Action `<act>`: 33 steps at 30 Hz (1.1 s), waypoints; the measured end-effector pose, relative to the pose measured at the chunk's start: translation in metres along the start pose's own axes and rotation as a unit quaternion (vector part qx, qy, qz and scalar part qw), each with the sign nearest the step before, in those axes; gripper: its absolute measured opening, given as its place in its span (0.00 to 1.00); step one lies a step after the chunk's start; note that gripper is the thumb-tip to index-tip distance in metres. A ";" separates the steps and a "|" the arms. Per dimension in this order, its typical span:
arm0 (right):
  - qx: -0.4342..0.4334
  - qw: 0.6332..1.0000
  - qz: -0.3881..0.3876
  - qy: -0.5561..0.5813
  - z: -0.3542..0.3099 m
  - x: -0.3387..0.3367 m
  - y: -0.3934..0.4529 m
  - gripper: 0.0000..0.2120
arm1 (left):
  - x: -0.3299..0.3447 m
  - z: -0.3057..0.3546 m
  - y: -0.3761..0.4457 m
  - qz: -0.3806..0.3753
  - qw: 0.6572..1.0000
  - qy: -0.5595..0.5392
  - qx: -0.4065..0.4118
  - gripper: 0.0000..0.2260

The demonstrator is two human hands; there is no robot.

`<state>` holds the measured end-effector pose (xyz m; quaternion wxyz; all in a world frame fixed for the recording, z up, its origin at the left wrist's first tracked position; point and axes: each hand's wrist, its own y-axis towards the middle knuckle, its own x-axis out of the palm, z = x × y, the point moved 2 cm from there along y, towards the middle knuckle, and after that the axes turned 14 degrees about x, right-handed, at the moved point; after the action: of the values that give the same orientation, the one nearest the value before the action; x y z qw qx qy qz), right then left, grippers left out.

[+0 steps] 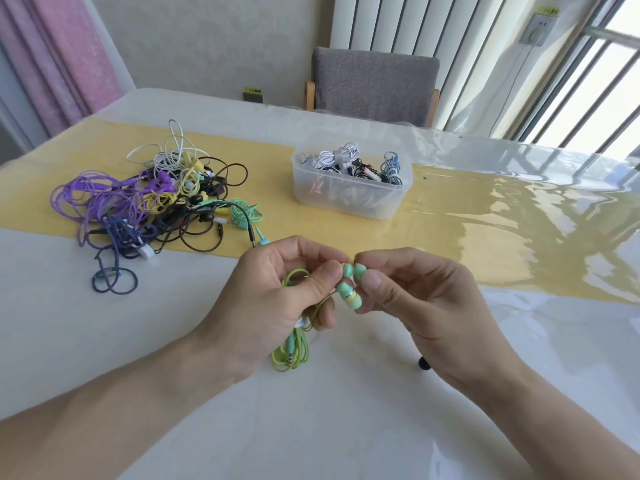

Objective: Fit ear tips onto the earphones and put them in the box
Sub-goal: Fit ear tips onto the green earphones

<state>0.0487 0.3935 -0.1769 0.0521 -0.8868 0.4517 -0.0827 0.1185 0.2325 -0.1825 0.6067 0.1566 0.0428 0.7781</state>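
Two bare forearms reach in from the near edge. Left hand (277, 299) grips a coiled green cable (292, 348), thin and glossy, its loops hanging below the palm, and pinches one mint earbud (347, 270) at its fingertips. Right hand (415, 306) pinches a small rounded mint ear tip (360, 270) between thumb and forefinger, touching that bud. A second mint earbud (350, 296), capsule-shaped with a pale band, hangs between the two hands.

One small black ear tip (424, 363) lies on the table (346, 427) just beside the right wrist. One tangled heap of earphones (156, 199) in purple, yellow, black, white, navy and mint sits far left. One translucent plastic box (351, 185), rectangular with rounded corners, holds bundled earphones.

White tabletop, a yellow band (450, 230) across it, lies under a shiny clear cover. Beyond stand one grey upholstered chair (374, 83), a white ribbed radiator (415, 22), pink curtains (69, 53) and a barred window (595, 81).
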 end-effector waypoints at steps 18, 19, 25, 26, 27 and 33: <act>0.027 0.996 -0.081 0.010 0.001 -0.002 0.003 0.09 | 0.000 0.002 -0.001 -0.002 0.999 0.038 0.009 0.02; 0.021 0.997 -0.080 0.006 0.001 -0.002 0.003 0.10 | 0.001 0.003 -0.001 -0.002 0.999 0.041 0.014 0.03; -0.017 0.998 -0.047 -0.038 0.000 -0.001 0.002 0.08 | 0.004 0.004 -0.002 0.012 0.998 0.046 0.029 0.03; -0.020 0.998 -0.042 -0.046 0.000 -0.002 0.002 0.08 | 0.004 0.004 -0.002 0.013 0.998 0.045 0.029 0.03; -0.023 0.998 -0.038 -0.050 0.000 -0.002 0.001 0.08 | 0.004 0.004 -0.002 0.013 0.999 0.045 0.027 0.03; -0.047 0.995 -0.019 -0.084 0.000 -0.001 -0.001 0.08 | 0.006 0.005 -0.003 0.029 0.998 0.046 0.026 0.03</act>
<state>0.0489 0.3953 -0.1768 0.0463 -0.9005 0.4322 0.0125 0.1216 0.2386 -0.1776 0.5767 0.1375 0.0862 0.8007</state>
